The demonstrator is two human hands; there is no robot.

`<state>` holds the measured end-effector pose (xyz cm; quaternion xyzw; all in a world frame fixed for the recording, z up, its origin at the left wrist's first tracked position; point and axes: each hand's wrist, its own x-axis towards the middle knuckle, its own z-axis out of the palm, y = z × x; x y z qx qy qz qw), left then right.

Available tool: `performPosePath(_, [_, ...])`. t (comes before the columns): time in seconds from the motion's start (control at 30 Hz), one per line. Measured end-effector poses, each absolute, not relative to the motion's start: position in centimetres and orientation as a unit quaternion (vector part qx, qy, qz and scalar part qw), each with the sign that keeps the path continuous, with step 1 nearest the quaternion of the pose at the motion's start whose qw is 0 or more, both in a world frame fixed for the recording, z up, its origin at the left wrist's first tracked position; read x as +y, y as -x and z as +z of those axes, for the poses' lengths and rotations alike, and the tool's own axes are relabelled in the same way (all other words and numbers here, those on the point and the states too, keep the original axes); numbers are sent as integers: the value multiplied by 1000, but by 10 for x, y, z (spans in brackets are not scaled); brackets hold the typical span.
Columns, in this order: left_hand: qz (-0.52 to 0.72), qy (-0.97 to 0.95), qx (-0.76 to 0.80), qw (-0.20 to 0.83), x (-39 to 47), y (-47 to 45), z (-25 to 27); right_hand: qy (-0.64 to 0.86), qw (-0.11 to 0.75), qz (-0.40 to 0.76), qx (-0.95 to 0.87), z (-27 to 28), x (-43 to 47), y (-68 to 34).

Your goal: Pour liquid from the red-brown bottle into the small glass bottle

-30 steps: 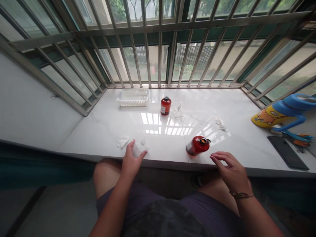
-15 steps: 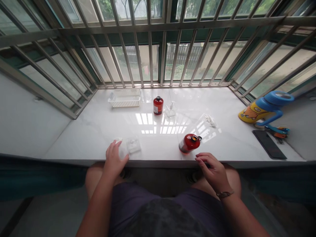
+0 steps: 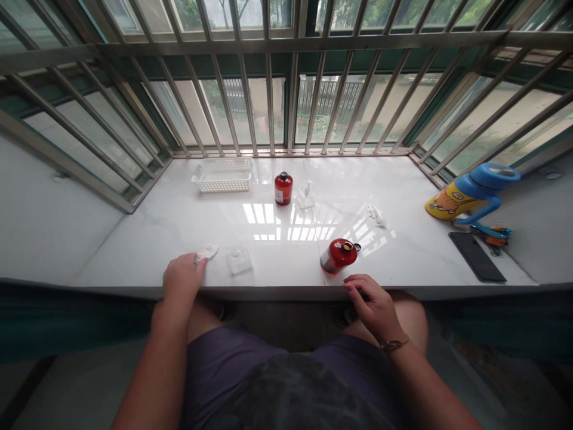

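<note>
My left hand (image 3: pixel 179 278) rests on the front edge of the white marble sill (image 3: pixel 412 251), its fingertips touching a crumpled white wad (image 3: pixel 206 251). A small clear plastic packet (image 3: pixel 238 260) lies just to the right of that wad, free of my hand. My right hand (image 3: pixel 371 303) hovers at the sill's front edge with fingers loosely curled and nothing in it. Just beyond it a red bottle (image 3: pixel 338 255) lies on its side, mouth pointing right. A second red bottle (image 3: pixel 283 189) with a black cap stands upright further back.
A white perforated basket (image 3: pixel 222 176) sits at the back left by the window bars. A clear pump part (image 3: pixel 306 196) and a white scrap (image 3: pixel 376 214) lie mid-sill. At the right are a yellow and blue cup (image 3: pixel 470 194), a black phone (image 3: pixel 477 256) and a small tool (image 3: pixel 491 232).
My left hand let go of the clear packet, which now lies on the sill, and moved left onto the white wad. My right hand drew back toward the sill's edge.
</note>
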<state>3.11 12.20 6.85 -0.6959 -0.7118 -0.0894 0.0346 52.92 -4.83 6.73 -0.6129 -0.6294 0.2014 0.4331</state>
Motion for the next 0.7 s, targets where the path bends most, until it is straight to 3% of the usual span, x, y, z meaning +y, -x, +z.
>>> performPosePath(0.23, [-155,753,-635,75,117,-30,60,637,447,167,-605,69,-48,-529])
performPosePath(0.4, [-135,754,-639,76,118,-37,61,646,487,167,-564,68,-22,-537])
performPosePath(0.57, [-161,718,-677,2,127,-44,75,634,444,285,-565,63,15,-542])
performPosePath(0.7, [-269,618,-736,-60,129,-36,92,638,445,288,-559,63,24,-533])
